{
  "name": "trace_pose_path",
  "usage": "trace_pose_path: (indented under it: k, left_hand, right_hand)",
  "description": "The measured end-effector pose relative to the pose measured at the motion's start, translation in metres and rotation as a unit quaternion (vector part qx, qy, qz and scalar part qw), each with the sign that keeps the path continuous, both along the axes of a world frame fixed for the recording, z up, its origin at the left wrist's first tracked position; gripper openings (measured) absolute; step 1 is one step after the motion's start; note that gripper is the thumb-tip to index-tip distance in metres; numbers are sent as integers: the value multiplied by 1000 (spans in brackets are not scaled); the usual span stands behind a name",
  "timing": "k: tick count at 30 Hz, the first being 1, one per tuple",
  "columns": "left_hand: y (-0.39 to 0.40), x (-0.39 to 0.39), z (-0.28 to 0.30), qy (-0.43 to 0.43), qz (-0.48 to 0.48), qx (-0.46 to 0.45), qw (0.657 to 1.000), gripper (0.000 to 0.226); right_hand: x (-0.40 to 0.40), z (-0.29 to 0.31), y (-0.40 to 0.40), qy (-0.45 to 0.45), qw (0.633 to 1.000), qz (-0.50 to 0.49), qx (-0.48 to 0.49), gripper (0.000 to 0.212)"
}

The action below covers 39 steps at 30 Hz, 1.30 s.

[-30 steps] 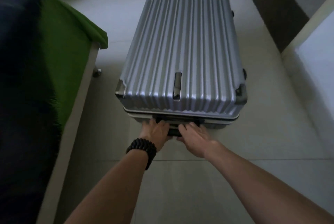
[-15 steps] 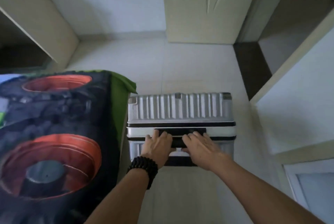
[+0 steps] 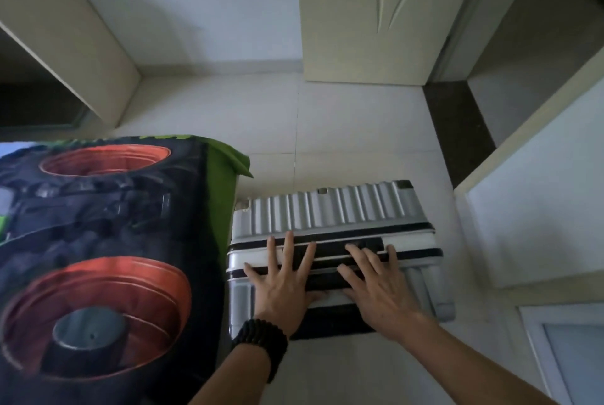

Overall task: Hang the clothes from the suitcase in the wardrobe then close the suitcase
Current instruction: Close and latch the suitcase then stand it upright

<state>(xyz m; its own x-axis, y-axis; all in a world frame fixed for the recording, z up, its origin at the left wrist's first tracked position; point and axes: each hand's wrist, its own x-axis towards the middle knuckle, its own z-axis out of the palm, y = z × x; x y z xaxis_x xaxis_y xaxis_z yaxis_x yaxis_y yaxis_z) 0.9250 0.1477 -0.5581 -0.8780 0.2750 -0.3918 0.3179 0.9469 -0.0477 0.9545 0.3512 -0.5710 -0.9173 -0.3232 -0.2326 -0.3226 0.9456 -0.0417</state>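
A silver ribbed suitcase [image 3: 330, 211] stands upright on the pale floor, closed, its top side with a black handle facing me. My left hand [image 3: 282, 283], with a black bead bracelet on the wrist, lies flat on that top with fingers spread. My right hand [image 3: 376, 283] lies flat beside it, fingers straight across the black handle strip. Neither hand grips anything. No clothes are in view.
A bed [image 3: 98, 257] with a dark cover showing orange wheels and a green sheet edge touches the suitcase's left side. A cream door [image 3: 369, 12] stands ahead. A wardrobe panel [image 3: 65, 32] is at far left, white cabinet panels [image 3: 536, 202] at right.
The suitcase went from lying flat to standing upright. Both hands, which gripped its handle, have opened and now lie flat on its top.
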Motion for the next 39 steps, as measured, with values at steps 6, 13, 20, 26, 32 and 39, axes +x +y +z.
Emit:
trace_pose_path:
  k: [6, 13, 20, 26, 32, 39]
  left_hand:
    - [6, -67, 0, -4, 43, 27, 999, 87]
    - [4, -132, 5, -44, 88, 55, 994, 85]
    - [-15, -238, 9, -84, 63, 49, 993, 100]
    - [-26, -352, 2, -60, 67, 33, 995, 99]
    - [-40, -477, -1, -47, 75, 35, 996, 99]
    - [-56, -637, -1, -35, 97, 32, 994, 98]
  right_hand:
    - [-63, 2, -4, 3, 1000, -15, 19, 46]
    - [-137, -6, -20, 5, 998, -48, 29, 53]
    - [-240, -6, -33, -12, 998, -57, 28, 53]
    - [-359, -13, -43, -26, 998, -63, 10, 53]
    - [-486, -14, -56, -26, 999, -47, 8, 57]
    - [-653, -13, -72, -23, 999, -27, 13, 58]
